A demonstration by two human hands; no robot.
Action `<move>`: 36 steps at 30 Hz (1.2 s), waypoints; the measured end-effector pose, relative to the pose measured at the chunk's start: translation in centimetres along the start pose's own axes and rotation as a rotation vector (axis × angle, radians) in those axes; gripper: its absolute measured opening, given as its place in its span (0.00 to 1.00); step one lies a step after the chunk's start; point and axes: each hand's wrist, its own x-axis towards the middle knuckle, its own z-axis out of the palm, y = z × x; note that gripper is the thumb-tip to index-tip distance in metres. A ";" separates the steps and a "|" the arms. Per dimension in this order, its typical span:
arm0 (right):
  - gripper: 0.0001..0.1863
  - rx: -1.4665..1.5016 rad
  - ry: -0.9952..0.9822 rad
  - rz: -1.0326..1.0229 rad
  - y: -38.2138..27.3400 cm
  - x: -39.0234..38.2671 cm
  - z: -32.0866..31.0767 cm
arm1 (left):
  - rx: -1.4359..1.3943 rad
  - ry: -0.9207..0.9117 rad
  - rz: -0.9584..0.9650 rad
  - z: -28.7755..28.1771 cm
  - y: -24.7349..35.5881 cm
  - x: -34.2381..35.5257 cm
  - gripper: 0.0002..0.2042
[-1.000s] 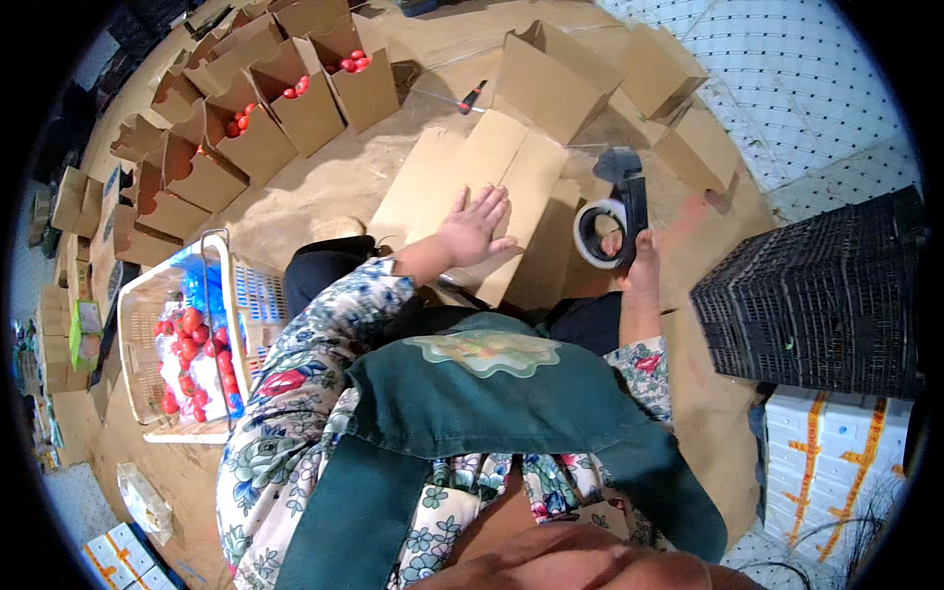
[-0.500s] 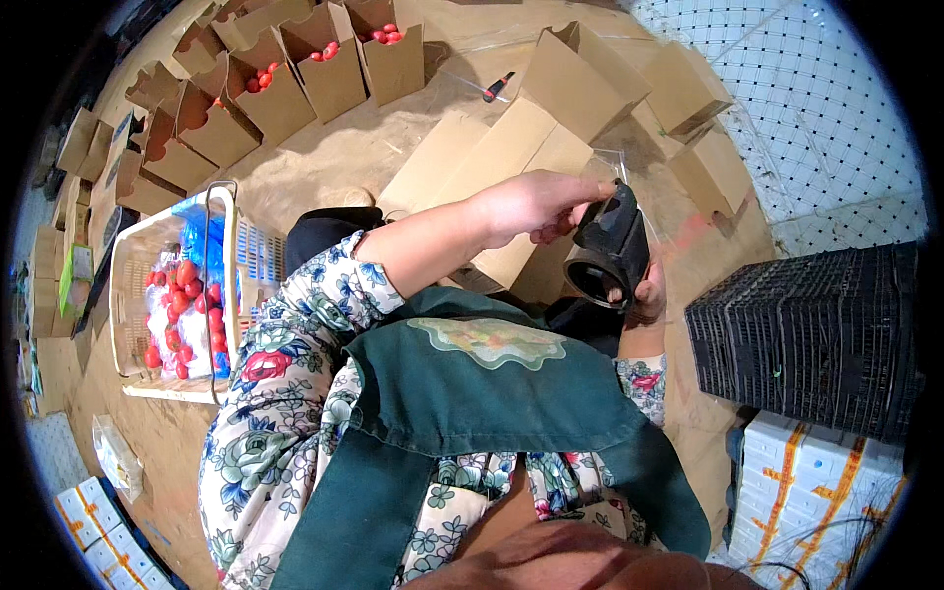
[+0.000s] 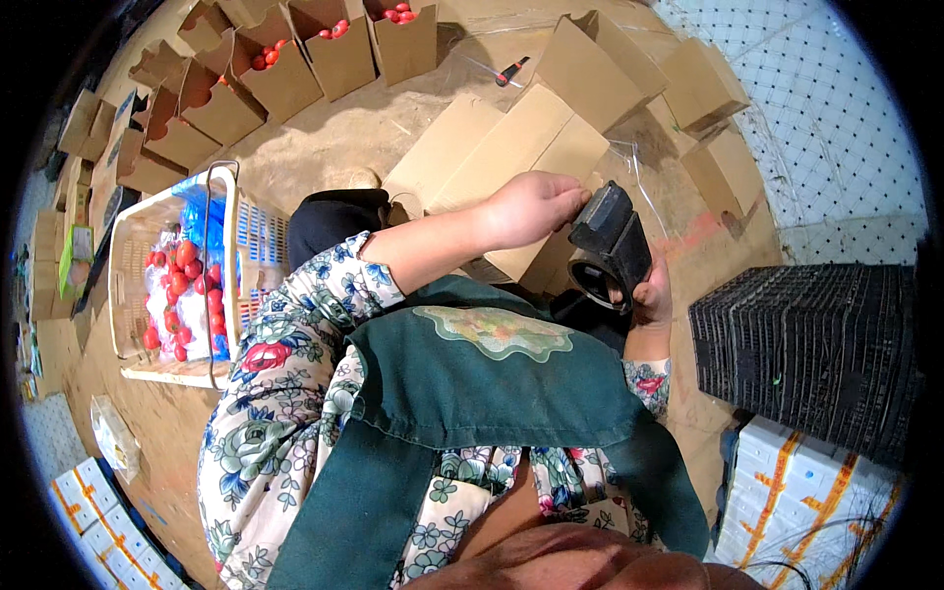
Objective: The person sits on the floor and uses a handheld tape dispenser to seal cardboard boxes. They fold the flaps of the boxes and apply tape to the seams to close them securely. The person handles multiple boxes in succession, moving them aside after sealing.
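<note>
Before my chest, my right hand (image 3: 654,295) grips a black tape dispenser (image 3: 629,251) from its right side. A finger shows inside the dispenser's round opening, which faces me. My left hand (image 3: 536,208) reaches across from the left, its fingers pinched together at the dispenser's upper left edge. Whatever those fingertips hold is too small to make out. Just beyond both hands lies a flattened brown carton (image 3: 487,147) on the floor.
To the left stands a white basket (image 3: 231,285) with red tomatoes and bags. Open cartons (image 3: 280,93), several holding tomatoes, curve along the far left. A red-and-black cutter (image 3: 512,71) and upright cartons (image 3: 590,74) lie ahead. Stacked black crates (image 3: 796,344) and white boxes (image 3: 787,492) are right.
The tape dispenser has turned, so its flat black side now shows more. My left fingers have drawn slightly left, from over its top edge to beside it.
</note>
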 end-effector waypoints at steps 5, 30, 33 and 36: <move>0.38 -0.226 0.003 0.206 1.6 -2.4 -3.6 | 0.647 0.004 0.088 -1.9 -4.1 0.1 0.14; 0.25 -0.336 -0.034 0.369 7.5 5.1 -14.5 | 0.687 0.194 -0.397 -22.2 -23.3 8.6 0.23; 0.26 -0.277 -0.099 0.449 8.8 5.7 -15.0 | 0.524 0.263 -0.402 -18.2 -27.5 8.3 0.24; 0.26 -0.405 -0.206 0.496 10.1 6.9 -15.8 | 0.113 0.131 -0.347 -14.3 -34.1 7.5 0.25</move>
